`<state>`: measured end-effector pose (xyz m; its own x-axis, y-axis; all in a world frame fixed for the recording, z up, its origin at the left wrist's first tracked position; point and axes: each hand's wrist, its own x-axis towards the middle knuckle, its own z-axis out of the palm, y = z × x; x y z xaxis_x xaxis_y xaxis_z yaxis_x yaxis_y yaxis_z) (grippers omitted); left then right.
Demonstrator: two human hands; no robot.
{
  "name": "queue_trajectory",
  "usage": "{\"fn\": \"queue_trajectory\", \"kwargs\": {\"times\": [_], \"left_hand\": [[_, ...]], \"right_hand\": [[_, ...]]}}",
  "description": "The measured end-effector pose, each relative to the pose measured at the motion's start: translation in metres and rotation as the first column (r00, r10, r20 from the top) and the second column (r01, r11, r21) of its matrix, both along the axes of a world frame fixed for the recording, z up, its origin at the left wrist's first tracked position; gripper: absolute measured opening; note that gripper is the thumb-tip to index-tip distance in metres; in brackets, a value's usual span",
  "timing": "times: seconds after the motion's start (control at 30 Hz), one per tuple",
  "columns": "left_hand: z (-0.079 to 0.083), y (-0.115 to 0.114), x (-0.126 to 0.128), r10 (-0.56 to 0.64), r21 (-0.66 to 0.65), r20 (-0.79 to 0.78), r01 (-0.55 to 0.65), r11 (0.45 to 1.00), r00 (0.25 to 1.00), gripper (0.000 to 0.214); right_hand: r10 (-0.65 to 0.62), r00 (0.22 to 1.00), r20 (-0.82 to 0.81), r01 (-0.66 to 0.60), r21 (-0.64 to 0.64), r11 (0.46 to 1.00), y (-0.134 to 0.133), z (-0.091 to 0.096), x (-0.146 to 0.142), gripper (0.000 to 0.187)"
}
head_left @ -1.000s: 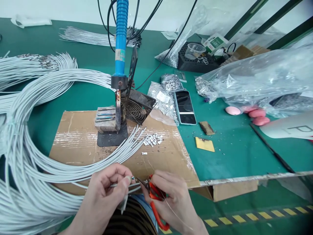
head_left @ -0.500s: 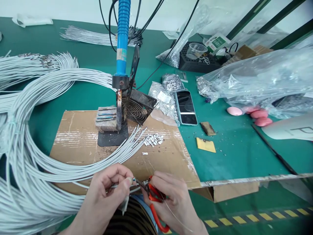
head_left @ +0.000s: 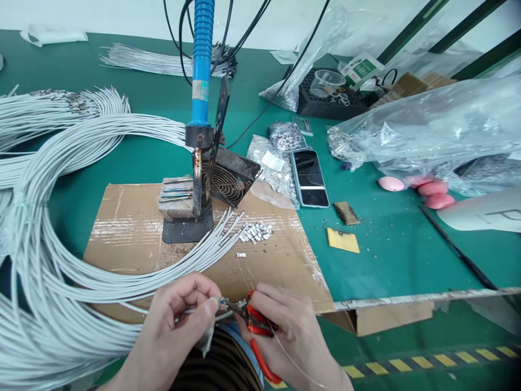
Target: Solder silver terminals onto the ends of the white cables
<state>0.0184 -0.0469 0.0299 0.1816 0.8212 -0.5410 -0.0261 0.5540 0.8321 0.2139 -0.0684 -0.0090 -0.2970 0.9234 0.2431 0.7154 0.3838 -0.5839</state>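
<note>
Close to the table's front edge, my left hand (head_left: 181,320) is closed in a pinch on the end of a white cable, whose small coloured wires (head_left: 222,302) stick out past the fingertips. Below that hand hangs a pale scrap (head_left: 205,343), partly hidden. My right hand (head_left: 287,328) is wrapped round red-handled pliers (head_left: 260,355), with their dark jaws at the wire ends. A thin wire strand (head_left: 285,352) runs across the right hand. Loose white cable ends (head_left: 220,239) lie just beyond both hands, beside a pile of small metal connectors (head_left: 256,232).
A blue-handled soldering iron (head_left: 201,87) stands upright on cardboard (head_left: 126,239), with a small fan (head_left: 226,182) behind. Big white cable coils (head_left: 36,217) fill the left. A phone (head_left: 310,179), a yellow sponge (head_left: 342,240) and plastic bags (head_left: 427,130) lie to the right.
The pliers' red handles sit closer together, and the jaws have shifted slightly at the wire ends. My left hand stays almost still.
</note>
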Motion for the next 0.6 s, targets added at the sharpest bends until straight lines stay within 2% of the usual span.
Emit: {"fn": "queue_trajectory", "kwargs": {"times": [0.2,0.3,0.4,0.5,0.6], "left_hand": [[-0.003,-0.001,-0.001,-0.013,0.004,0.021,0.013,1.000,1.000,0.035],[-0.002,0.000,0.002,0.000,0.004,0.012,-0.001,1.000,1.000,0.035],[-0.002,-0.001,0.006,0.036,0.003,-0.027,-0.036,0.999,0.999,0.032],[-0.007,-0.004,0.005,0.085,0.009,-0.063,-0.084,0.996,0.994,0.029],[-0.015,-0.006,0.001,0.145,0.015,-0.059,-0.144,0.989,0.988,0.031]], "right_hand": [[-0.019,0.999,-0.037,0.021,0.062,0.998,-0.001,-0.003,0.002,0.029],[-0.075,0.989,-0.129,0.090,0.119,0.989,-0.005,-0.011,-0.007,0.031],[-0.158,0.952,-0.263,0.194,0.117,0.974,-0.008,-0.022,-0.021,0.033],[-0.307,0.844,-0.440,0.361,0.042,0.932,-0.006,-0.032,-0.021,0.038],[-0.501,0.610,-0.614,0.552,-0.124,0.825,-0.001,-0.036,0.003,0.047]]}}
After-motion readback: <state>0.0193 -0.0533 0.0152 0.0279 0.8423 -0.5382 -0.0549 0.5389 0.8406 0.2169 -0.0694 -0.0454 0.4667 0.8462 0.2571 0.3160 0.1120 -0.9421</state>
